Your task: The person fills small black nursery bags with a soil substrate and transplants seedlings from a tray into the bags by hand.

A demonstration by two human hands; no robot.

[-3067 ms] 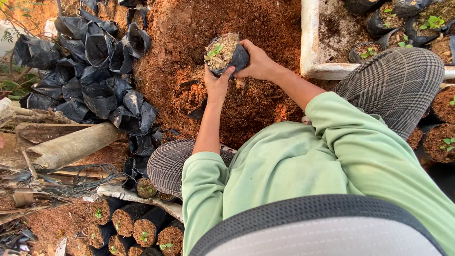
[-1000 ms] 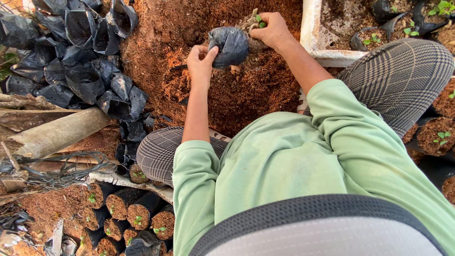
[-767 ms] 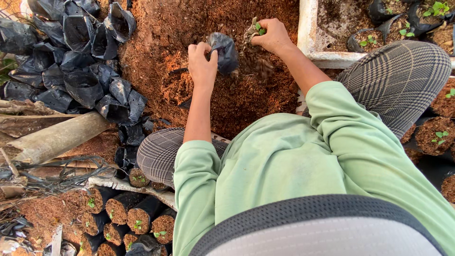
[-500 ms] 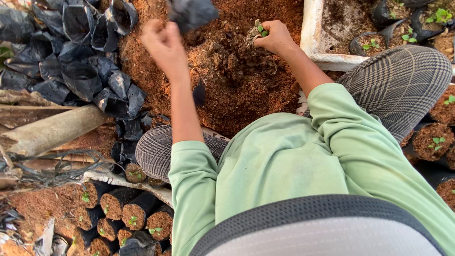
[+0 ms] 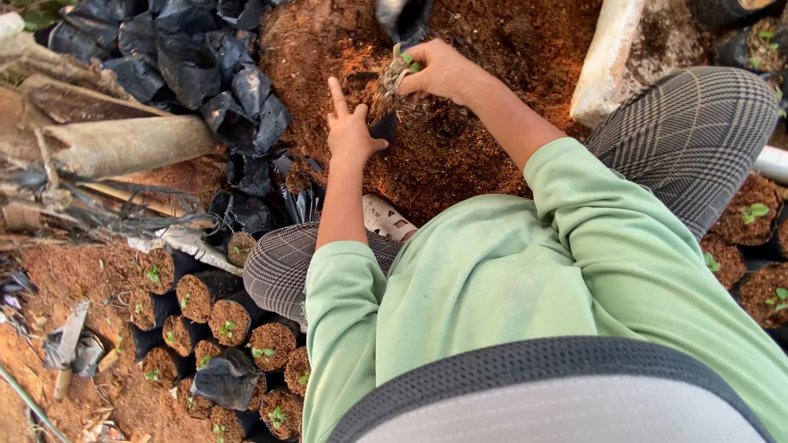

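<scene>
My right hand (image 5: 443,70) is closed around a small green seedling (image 5: 400,72) with a clump of roots and soil, held just above the heap of reddish-brown soil (image 5: 460,156). My left hand (image 5: 351,130) rests on the heap just left of the seedling. Its index finger sticks out and its thumb lies beside a small black plastic bag (image 5: 383,127) half buried in the soil. An emptied black nursery bag (image 5: 402,16) lies at the top of the heap, beyond both hands. I sit with knees spread around the heap.
Empty black bags (image 5: 205,74) are piled at upper left above a pale log (image 5: 123,143). Soil-filled bags with seedlings (image 5: 230,320) stand at lower left and more filled bags (image 5: 751,221) at right. A white foam box edge (image 5: 603,57) borders the heap on the right.
My left hand pulled the black bag off the seedling, flung it to the top of the heap, and came back down onto the soil. My right hand kept the bare-rooted seedling.
</scene>
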